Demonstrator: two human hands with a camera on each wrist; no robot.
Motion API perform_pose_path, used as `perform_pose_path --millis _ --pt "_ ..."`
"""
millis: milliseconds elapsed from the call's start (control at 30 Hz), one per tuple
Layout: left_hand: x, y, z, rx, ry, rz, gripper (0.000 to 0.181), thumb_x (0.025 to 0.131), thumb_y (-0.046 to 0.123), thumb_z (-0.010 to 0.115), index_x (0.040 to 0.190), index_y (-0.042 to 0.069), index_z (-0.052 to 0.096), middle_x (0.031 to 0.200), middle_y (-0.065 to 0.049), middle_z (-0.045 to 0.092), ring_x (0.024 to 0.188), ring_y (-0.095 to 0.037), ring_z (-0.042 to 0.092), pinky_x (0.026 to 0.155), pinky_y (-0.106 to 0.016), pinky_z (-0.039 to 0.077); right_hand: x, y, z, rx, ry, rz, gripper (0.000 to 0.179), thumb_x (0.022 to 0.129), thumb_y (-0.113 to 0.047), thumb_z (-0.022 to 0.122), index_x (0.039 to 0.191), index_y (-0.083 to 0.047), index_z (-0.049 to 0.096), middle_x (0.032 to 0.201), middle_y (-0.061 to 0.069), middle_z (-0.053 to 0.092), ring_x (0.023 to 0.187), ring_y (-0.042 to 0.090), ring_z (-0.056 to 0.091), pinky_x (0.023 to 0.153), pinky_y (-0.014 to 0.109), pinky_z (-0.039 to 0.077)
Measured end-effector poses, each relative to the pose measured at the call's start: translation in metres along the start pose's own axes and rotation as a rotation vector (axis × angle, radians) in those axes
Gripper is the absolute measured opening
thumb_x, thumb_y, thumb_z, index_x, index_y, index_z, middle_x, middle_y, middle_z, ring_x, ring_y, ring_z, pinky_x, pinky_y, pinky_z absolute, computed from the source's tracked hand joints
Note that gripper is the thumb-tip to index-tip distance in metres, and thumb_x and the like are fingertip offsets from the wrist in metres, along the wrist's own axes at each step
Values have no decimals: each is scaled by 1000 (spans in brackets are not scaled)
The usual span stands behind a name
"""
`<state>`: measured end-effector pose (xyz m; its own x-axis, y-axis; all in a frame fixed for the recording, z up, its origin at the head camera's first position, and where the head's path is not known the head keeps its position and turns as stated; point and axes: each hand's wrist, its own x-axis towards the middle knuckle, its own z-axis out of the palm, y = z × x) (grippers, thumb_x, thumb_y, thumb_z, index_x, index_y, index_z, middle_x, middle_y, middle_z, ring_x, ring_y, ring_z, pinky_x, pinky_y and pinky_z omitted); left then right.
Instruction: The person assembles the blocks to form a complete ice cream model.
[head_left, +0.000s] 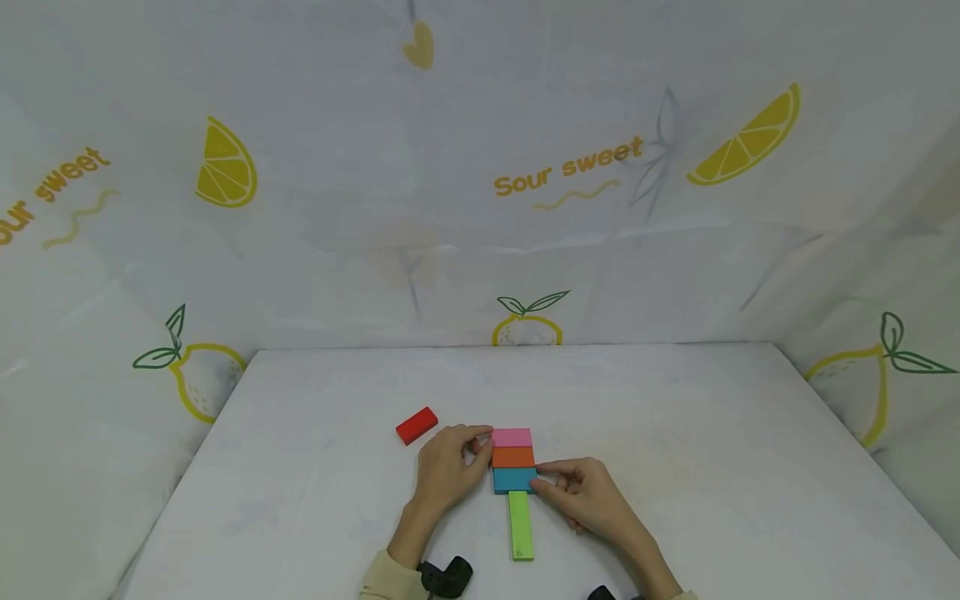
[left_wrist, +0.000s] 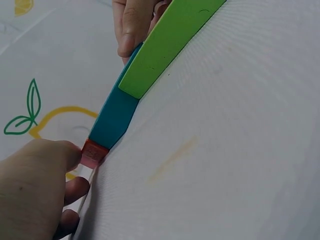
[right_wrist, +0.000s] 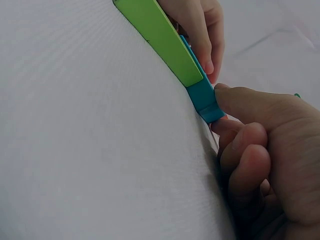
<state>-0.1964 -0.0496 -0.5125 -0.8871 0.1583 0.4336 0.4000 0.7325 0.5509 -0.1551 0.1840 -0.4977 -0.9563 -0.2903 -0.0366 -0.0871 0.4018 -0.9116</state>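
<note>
Pink (head_left: pixel 512 437), orange (head_left: pixel 513 457) and blue (head_left: pixel 513 479) blocks lie side by side in a stack-like row on the white table. A long green block (head_left: pixel 521 525) runs from the middle of the blue one toward the person. My left hand (head_left: pixel 447 468) holds the pink block's left end between index finger and thumb, the thumb also reaching the orange block. From the other side my right hand (head_left: pixel 590 497) grips the blue block's right end, its thumb on that end and its index fingertip at the orange corner. The right wrist view shows its other fingers curled.
A red block (head_left: pixel 417 425) lies at an angle beyond my left hand. Behind the white table (head_left: pixel 712 433) hangs a pale sheet (head_left: pixel 360 167) with printed lemons and lettering. Black wrist devices (head_left: pixel 447 577) sit near the front edge.
</note>
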Motion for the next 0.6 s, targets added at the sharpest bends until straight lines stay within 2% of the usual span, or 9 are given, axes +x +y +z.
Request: perform_pose_path --millis 333,600 --pt "0 -2 -5 -104 -15 -38 23 91 24 76 113 17 78 75 7 63 68 0 49 62 -16 42 0 -1 0 15 -5 7 41 92 -28 76 118 3 73 54 2 54 35 1 45 38 15 34" --pt "3 -12 -11 -172 48 -25 24 88 20 80 111 14 79 72 7 62 65 0 49 61 -16 45 -1 -2 0 -1 -1 5 40 92 -28 76 117 3 73 54 0 54 35 1 45 38 15 33"
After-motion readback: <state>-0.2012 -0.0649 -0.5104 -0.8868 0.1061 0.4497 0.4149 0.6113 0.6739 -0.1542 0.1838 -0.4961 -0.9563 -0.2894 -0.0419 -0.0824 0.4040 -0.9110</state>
